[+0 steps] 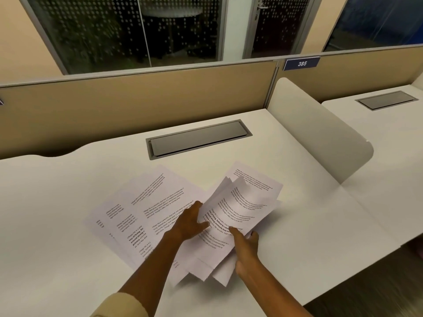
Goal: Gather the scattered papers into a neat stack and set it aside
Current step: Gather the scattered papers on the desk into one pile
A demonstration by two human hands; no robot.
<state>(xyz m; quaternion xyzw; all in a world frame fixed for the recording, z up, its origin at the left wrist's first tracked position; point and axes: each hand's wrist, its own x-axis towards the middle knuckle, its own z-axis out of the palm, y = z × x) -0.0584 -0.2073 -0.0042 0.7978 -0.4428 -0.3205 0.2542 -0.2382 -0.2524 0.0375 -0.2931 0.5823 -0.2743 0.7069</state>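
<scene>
Several printed white sheets lie fanned out on the white desk [57,213], the spread papers [146,202] reaching left of centre. A loose, uneven bundle of sheets [238,211] is lifted off the desk to the right of them. My right hand [246,245] grips that bundle at its lower edge, thumb on top and fingers underneath. My left hand [191,221] holds the bundle's left edge, fingers partly tucked under the sheets. One more sheet [258,179] lies flat behind the bundle.
A grey cable hatch [199,139] is set into the desk behind the papers. A tan partition [137,106] closes the back. A white curved divider [320,138] stands to the right, with a neighbouring desk [389,138] beyond it.
</scene>
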